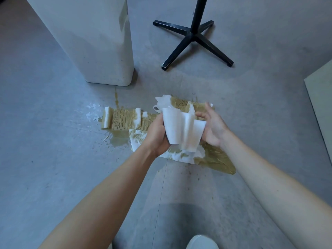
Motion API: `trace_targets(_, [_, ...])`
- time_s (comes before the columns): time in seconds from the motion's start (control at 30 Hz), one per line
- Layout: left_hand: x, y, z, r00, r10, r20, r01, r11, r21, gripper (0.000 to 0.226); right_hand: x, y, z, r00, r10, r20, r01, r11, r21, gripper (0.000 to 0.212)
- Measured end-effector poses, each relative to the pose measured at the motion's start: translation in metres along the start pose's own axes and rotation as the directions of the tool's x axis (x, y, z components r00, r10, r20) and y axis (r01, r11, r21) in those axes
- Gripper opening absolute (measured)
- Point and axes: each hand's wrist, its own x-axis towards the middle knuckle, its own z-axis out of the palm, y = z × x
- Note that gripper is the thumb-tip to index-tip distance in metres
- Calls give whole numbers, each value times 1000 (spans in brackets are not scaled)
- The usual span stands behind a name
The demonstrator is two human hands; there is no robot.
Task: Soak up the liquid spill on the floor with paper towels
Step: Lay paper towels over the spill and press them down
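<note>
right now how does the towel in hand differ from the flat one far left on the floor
The held towel is clean white; the floor towel is stained mostly brown. The held towel is bunched and lifted in the left hand; the floor towel lies flat on the spill. Both are paper towels.

Tan-soaked paper towels (124, 121) lie flat and overlapping across the brown spill (117, 141) on the grey floor (53, 159), wet puddle edges showing. A clean white towel (179, 130) hangs crumpled above them.
</note>
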Motion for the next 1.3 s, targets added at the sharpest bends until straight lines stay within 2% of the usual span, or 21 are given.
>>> trace_targets(0.07, [-3, 3, 8, 996, -52, 75, 53, 998, -21, 54, -10, 3, 6, 983, 20, 181, -2, 995, -98, 65])
trace_targets(0.13, [-4, 5, 9, 989, -97, 116, 101, 994, -35, 71, -12, 8, 9, 955, 26, 295, 0, 996, -89, 86])
trace_targets(0.2, [-7, 7, 7, 990, -93, 110, 104, 990, -99, 70, -8, 10, 9, 937, 32, 348, -6, 997, -74, 96])
trace_targets(0.27, [-7, 5, 4, 993, -56, 106, 68, 992, -111, 53, -6, 13, 9, 928, 40, 371, 0, 994, -108, 98])
trace_targets(0.33, [-5, 4, 4, 997, -41, 64, 45, 997, -62, 24, -3, 15, 9, 944, 46, 326, -1, 990, -139, 91])
trace_targets(0.43, [-4, 5, 4, 996, -44, -83, 43, 999, -15, 38, -6, 19, 11, 941, 73, 331, -14, 984, -177, 75])
trace_targets(0.5, [-3, 7, 5, 990, -30, -139, 28, 999, -20, 37, -11, 19, 13, 930, 86, 358, -14, 980, -199, 56])
trace_targets(0.6, [-3, 14, 8, 981, 15, -192, -20, 1000, -24, 24, -10, 18, 17, 970, 70, 231, -7, 965, -261, 35])
trace_targets(0.8, [0, 16, 2, 971, 59, -233, -75, 995, -61, 35, -4, 13, 18, 1000, 23, -5, -23, 995, -97, 36])
trace_targets(0.93, [3, 15, -2, 940, 61, -337, -86, 994, -60, 43, -6, 11, 13, 983, -48, -175, 36, 997, -73, 37])
trace_targets(1.07, [4, 14, -14, 880, 35, -474, -46, 999, -12, 56, -8, 7, 9, 946, -105, -308, 100, 994, -31, 36])
trace_targets(1.13, [7, 13, -23, 869, 41, -492, -23, 999, 43, 49, -5, 3, 3, 922, -105, -373, 127, 991, 35, 31])
trace_targets(1.2, [10, 14, -30, 861, 55, -506, 11, 992, 126, 37, -3, -1, -3, 934, -91, -347, 122, 990, 68, 17])
trace_targets(1.23, [10, 14, -31, 854, 59, -517, 32, 986, 166, 33, -2, -3, -5, 958, -70, -279, 93, 993, 72, 18])
trace_targets(1.3, [10, 17, -31, 849, 73, -523, 50, 975, 217, 30, 2, -6, -10, 990, -63, -124, 57, 997, -51, 73])
